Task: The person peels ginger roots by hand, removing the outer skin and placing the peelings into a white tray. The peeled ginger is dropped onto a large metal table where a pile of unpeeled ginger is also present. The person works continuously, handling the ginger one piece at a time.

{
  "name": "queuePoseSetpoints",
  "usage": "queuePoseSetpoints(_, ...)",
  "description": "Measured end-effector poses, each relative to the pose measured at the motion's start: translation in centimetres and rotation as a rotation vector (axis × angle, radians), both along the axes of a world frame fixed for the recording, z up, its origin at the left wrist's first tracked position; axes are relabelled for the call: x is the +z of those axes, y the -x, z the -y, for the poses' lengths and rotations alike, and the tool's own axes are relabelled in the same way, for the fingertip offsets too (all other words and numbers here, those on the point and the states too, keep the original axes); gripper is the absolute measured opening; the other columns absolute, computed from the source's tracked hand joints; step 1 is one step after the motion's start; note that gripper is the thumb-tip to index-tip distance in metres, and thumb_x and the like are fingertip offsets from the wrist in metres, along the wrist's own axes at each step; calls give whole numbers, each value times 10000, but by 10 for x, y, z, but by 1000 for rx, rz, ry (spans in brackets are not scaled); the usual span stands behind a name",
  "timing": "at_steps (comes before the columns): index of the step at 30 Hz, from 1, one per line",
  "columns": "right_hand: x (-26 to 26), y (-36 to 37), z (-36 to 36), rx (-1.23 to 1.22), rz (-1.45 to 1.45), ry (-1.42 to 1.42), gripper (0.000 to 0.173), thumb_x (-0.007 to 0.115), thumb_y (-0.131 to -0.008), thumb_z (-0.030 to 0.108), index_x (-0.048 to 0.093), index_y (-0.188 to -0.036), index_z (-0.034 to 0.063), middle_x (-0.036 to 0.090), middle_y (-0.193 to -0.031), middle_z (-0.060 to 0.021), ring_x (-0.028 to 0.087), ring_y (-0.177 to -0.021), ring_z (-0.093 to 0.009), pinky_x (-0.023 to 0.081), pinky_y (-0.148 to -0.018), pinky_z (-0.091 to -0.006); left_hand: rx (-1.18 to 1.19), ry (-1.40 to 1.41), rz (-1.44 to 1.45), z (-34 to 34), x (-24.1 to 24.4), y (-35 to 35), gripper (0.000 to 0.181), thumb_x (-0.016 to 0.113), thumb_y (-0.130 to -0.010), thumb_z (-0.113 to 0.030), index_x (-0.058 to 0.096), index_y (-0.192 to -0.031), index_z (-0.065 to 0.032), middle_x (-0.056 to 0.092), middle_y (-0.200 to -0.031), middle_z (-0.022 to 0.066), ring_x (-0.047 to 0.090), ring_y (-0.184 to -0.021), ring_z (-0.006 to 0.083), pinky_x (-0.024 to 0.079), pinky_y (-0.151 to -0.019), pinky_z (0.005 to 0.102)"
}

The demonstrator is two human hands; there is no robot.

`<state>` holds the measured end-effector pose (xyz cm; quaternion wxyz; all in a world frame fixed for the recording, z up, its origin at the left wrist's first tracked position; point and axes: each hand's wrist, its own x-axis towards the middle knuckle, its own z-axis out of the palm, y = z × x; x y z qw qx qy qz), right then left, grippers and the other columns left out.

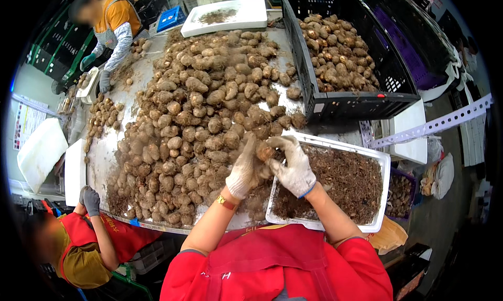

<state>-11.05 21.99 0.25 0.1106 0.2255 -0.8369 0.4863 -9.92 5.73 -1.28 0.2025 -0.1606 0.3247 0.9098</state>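
Observation:
Both my hands wear dirty white knit gloves and meet over the near edge of a big heap of taro corms. My left hand and my right hand grip one brown taro corm between them. The right thumb and fingers curl about its right side, and the left fingers are partly hidden below it. Under my right wrist stands a white foam tray, filled with brown root hairs and soil debris.
A black plastic crate holding taro corms stands at back right. Another foam tray lies at the far end of the metal table. A perforated metal bar juts in at right. Co-workers stand along the left side.

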Motion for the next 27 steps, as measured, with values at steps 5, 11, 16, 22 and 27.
queuePoseSetpoints(5,19,-19,-12,-108,238,-128,595,697,-823,321,523,-1328,59,647,-1101,-182,645,-961,-329,522,-864,-382,-76,371,33,-22,6,-15,504,461,-994,-525,639,-1079,-61,681,-792,13,586,-496,79,389,-357,175)
queuePoseSetpoints(11,-10,-25,-14,-103,395,-109,326,587,-927,265,645,-1156,39,687,-944,-187,665,-848,-373,536,-756,-430,126,1108,-577,-35,-51,-28,285,507,-1011,-311,635,-1010,-56,653,-803,7,596,-634,103,469,-558,231)
queuePoseSetpoints(16,-25,-40,-20,-92,794,441,559,389,-1013,510,623,-1093,8,651,-826,-124,645,-788,-235,512,-701,-385,-16,1232,-650,-37,-25,-42,228,554,-962,-206,630,-1051,-11,669,-919,74,639,-816,164,517,-736,277)
queuePoseSetpoints(22,-28,-57,-24,-238,1134,1042,265,554,-956,176,624,-1182,58,611,-874,16,536,-641,-65,421,-514,-206,35,669,-425,-52,-23,-48,168,509,-968,-155,626,-1060,-76,651,-965,48,658,-787,171,554,-638,309)
queuePoseSetpoints(27,-46,-72,-62,-99,738,741,465,644,-904,162,532,-1341,47,637,-975,-84,630,-804,-145,547,-695,-261,-31,520,-358,-42,-54,-51,248,426,-1029,-215,582,-1174,-88,588,-1075,43,604,-912,133,548,-737,264)
